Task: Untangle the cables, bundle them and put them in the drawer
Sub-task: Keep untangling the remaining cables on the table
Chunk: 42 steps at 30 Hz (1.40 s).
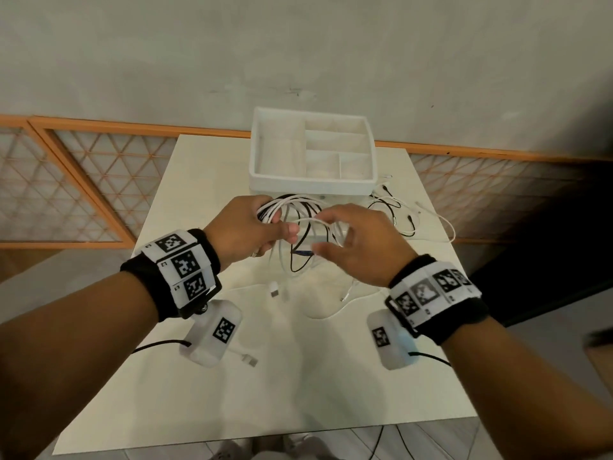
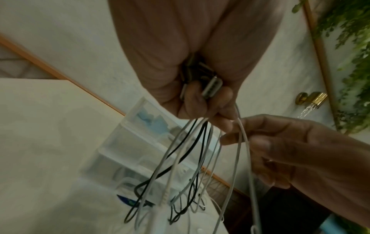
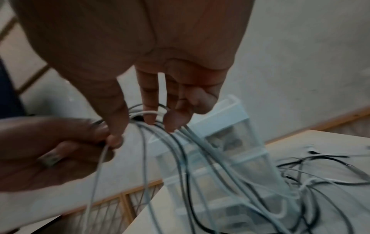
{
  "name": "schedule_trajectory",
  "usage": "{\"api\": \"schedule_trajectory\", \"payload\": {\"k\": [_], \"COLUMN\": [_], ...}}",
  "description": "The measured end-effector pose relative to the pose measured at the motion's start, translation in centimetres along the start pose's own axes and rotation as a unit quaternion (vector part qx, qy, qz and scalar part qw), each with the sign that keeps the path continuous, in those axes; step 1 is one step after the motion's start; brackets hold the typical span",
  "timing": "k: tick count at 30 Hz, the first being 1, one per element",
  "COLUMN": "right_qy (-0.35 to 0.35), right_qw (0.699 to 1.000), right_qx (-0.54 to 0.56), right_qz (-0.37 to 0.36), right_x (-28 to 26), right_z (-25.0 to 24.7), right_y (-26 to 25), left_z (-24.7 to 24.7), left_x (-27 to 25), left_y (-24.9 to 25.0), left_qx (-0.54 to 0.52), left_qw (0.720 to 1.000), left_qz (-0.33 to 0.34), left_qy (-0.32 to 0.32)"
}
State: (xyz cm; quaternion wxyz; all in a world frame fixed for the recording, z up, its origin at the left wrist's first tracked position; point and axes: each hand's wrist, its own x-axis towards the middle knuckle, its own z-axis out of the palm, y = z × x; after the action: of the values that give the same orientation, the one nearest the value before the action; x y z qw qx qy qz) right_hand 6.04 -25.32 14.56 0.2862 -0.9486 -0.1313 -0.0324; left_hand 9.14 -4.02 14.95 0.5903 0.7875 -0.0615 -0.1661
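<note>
Several cables (image 1: 292, 210), white and black, gathered in loops above counter (image 1: 298, 376); rest of tangle trails onto counter right of drawer organiser (image 1: 313, 189). Left hand (image 1: 242, 227) fingers curled tight round loop bunch. Right hand (image 1: 358, 240) pinches single white strand (image 2: 243, 139) between thumb and fingertips, other fingers loosely spread. We judge step: coiling, untangling unfinished. Next move calls for drawing strand free, laying it into bunch without slackening left grip. Open top tray holds no cables.
</note>
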Motion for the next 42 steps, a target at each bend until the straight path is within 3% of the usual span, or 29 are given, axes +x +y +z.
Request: {"api": "schedule_trajectory", "payload": {"k": [3, 5, 10, 15, 18, 22, 25, 29, 33, 36, 40, 42], "right_qy": [0.054, 0.096, 0.106, 0.116, 0.126, 0.047, 0.024, 0.161, 0.253, 0.276, 0.225, 0.252], "right_qw": [0.998, 0.994, 0.99, 0.99, 0.99, 0.961, 0.948, 0.949, 0.947, 0.952, 0.962, 0.958], "right_qx": [-0.018, 0.04, 0.083, 0.058, -0.005, -0.136, -0.066, 0.114, 0.123, 0.094, -0.043, -0.021], "right_qz": [-0.01, 0.015, 0.031, 0.053, 0.067, 0.236, 0.31, 0.246, 0.156, 0.089, 0.149, 0.135], "right_x": [1.1, 1.5, 1.7, 1.5, 1.6, 1.6, 1.4, 2.2, 2.8, 2.9, 3.1, 2.8], "right_z": [1.1, 0.5, -0.5, -0.7, -2.2, -4.2, -4.9, -6.2, -7.0, -7.4, -6.6, -6.4], "right_y": [-0.7, -0.3, -0.1, 0.2, 1.3, 7.2, 10.5, 10.0, 8.4, 8.3, 10.0, 9.7], "left_z": [0.1, -0.2, -0.4, -0.8, -1.4, -2.8, -3.2, -2.3, -2.0, -2.3, -2.7, -2.7], "left_x": [-0.3, -0.6, -0.9, -0.4, -0.1, 0.1, 0.0, -0.3, -0.3, -0.2, 0.0, 0.0], "left_y": [0.4, 0.2, -0.5, -0.9, -0.7, -0.6, -1.2, -2.3, -3.1, -3.4, -3.8, -4.0], "left_qx": [-0.008, -0.006, 0.048, 0.196, 0.269, 0.22, 0.228, 0.133, 0.153, 0.202, 0.195, 0.195], "left_qw": [1.0, 1.0, 0.999, 0.98, 0.961, 0.97, 0.97, 0.991, 0.987, 0.977, 0.973, 0.972], "left_qz": [0.008, -0.003, -0.012, 0.032, 0.058, 0.062, 0.054, -0.013, -0.035, -0.019, -0.028, -0.04], "left_qy": [-0.01, -0.009, -0.013, -0.016, 0.023, 0.087, 0.072, 0.025, 0.026, 0.063, 0.123, 0.127]}}
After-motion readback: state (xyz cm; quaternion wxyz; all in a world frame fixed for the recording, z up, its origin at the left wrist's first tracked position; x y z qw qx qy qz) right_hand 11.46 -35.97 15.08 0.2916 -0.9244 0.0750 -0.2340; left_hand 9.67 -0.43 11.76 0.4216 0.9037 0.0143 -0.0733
